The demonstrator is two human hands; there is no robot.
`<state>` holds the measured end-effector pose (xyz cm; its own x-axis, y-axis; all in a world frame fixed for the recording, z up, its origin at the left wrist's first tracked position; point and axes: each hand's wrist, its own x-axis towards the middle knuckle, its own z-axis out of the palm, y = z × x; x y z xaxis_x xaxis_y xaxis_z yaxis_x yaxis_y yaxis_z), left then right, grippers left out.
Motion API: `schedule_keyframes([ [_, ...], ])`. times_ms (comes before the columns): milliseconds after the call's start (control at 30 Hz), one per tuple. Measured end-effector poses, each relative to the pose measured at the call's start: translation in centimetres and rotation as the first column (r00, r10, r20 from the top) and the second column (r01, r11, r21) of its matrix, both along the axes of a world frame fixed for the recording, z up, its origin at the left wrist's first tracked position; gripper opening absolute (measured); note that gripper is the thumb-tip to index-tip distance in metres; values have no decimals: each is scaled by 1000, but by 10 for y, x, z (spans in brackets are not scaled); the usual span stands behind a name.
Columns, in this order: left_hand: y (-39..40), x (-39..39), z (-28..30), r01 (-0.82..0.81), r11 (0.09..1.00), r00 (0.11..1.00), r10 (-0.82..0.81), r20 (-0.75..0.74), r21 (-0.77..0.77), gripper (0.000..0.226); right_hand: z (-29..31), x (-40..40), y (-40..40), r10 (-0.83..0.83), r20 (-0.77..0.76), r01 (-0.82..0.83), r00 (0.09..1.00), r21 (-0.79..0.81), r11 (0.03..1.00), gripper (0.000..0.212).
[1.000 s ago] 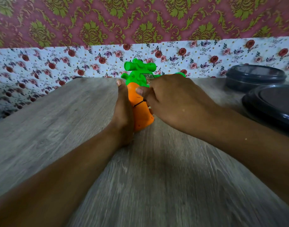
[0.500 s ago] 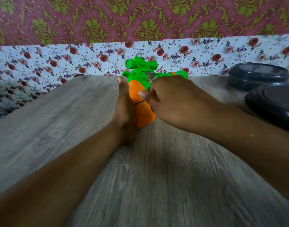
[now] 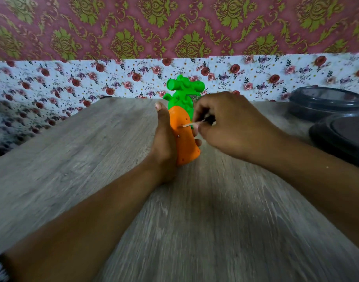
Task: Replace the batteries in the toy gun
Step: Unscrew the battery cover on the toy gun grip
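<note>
Head view: toy gun (image 3: pixel 183 137) lies lengthwise, green end seemingly pointing away.

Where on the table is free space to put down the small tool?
Bare wood lies left of the left hand and toy gun, out to the table edge, and in front between both forearms. The right side is crowded: two dark containers behind the right hand.

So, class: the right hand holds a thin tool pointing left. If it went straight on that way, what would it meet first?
The right hand pinches a thin screwdriver whose tip is at the toy gun's orange body. It would meet that first. The left hand, gripping the toy, lies just beyond.
</note>
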<state>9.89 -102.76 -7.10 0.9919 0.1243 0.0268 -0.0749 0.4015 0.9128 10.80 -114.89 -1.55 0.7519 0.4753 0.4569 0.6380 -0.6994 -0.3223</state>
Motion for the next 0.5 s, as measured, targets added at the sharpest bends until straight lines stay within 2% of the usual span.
schedule_keyframes([
  [100, 1, 1, -1, -3, 999, 1000, 3, -6, 39, 87, 4, -4, -4, 25, -87, -8, 996, 188, 982, 10],
  [200, 1, 1, -1, -47, 997, 999, 48, -16, 56, 77, -12, -4, 5, 52, -236, 13, 970, 266, 964, 14],
  [267, 1, 2, -2, -68, 995, 998, 69, -14, 69, 74, -25, -4, 11, 29, -219, 26, 975, 242, 970, 11],
  [400, 1, 1, 0, 5, 997, 999, -8, 46, 72, 81, -40, -9, 17, 32, -110, -1, 993, 275, 961, 8],
  [500, 1, 1, -1, 18, 997, 998, -23, 63, 80, 79, -46, -14, 18, 40, -124, -4, 992, 273, 962, 22],
])
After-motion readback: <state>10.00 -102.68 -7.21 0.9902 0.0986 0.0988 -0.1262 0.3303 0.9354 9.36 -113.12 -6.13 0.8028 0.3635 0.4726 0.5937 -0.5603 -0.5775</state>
